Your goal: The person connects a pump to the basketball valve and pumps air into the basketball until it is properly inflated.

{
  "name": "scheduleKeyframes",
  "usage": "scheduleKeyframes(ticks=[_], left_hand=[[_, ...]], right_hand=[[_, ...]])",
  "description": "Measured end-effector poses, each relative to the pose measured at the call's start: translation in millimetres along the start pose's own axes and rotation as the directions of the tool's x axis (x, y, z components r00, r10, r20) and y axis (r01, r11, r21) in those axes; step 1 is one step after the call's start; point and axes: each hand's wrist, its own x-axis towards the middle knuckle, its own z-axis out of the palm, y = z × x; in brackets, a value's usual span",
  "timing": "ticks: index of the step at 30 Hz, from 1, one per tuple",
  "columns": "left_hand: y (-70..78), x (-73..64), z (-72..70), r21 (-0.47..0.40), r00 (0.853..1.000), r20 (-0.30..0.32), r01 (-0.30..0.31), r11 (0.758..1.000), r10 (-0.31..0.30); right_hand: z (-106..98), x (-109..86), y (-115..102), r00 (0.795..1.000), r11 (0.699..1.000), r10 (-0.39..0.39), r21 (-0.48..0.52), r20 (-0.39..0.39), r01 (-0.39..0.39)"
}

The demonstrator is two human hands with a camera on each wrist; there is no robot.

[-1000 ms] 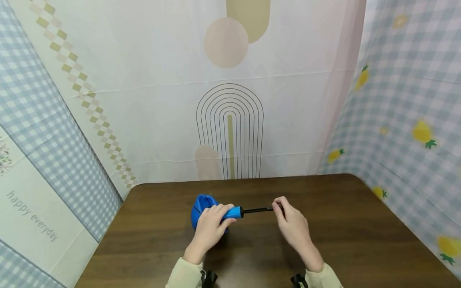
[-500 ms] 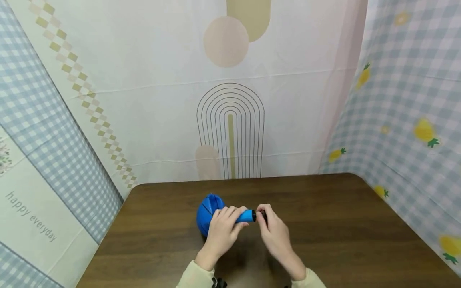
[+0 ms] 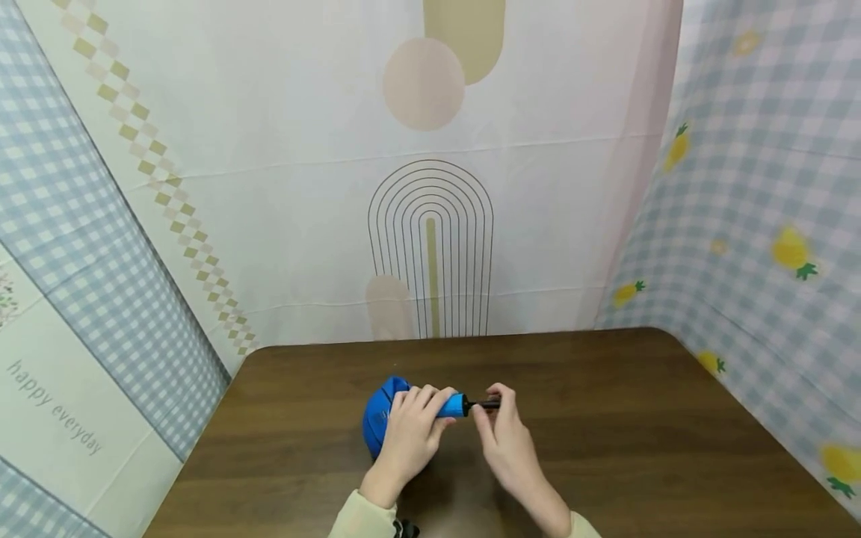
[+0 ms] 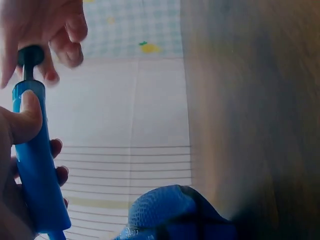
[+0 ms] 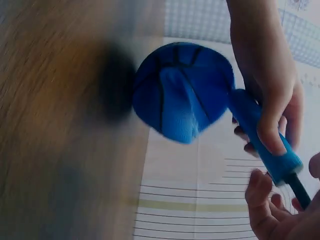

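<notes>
A blue hand pump (image 3: pixel 454 406) lies sideways above the table, its black rod partly drawn out of the barrel. My left hand (image 3: pixel 410 441) grips the barrel, thumb along it near the rod end in the left wrist view. At the pump's other end is a blue ball (image 5: pixel 185 95) with black lines, partly deflated, with a deep dent in its side. The black pump handle (image 4: pixel 31 55) sits between the thumb and fingers of my right hand (image 3: pixel 511 448), which holds it loosely. Where pump meets ball is covered by my left hand in the head view.
The dark brown wooden table (image 3: pixel 639 426) spreads out under both hands. Behind it hangs a pale printed cloth (image 3: pixel 303 246), with a checked fruit-print cloth (image 3: pixel 740 246) on the right side.
The rod was far out a second ago, went in almost fully half a second ago, and is now partly out again. Ball, barrel and left hand shifted right, then slightly back left.
</notes>
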Motion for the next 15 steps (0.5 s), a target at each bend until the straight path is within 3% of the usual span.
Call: scheduleKeyframes(ticks=[4,8,12,15], left_hand=[[1.0,0.9,-1.4,-0.058,1.000,-0.010,-0.025,0.998,0.024],[-5.1,0.7,-5.2,-0.097,0.999,0.032,0.005,0.995,-0.002],[-14.2,-0.9,-8.5,-0.111,0.994,0.068,0.093,0.989,-0.086],[-15.2,-2.8,-7.1,-0.078,0.990,0.065,0.132,0.988,-0.127]], right_hand=[[-1.8,-0.3,-5.0,0.997,0.998,-0.037,-0.045,0.061,0.040],[-21.0,7.8,3.1,0.989,0.997,-0.027,-0.065,0.145,0.037],[-39.8,15.7,13.7,0.996,0.998,-0.035,-0.058,0.079,0.040],[-40.6,16.3,15.3,1.000,0.997,-0.020,-0.077,0.001,0.020]])
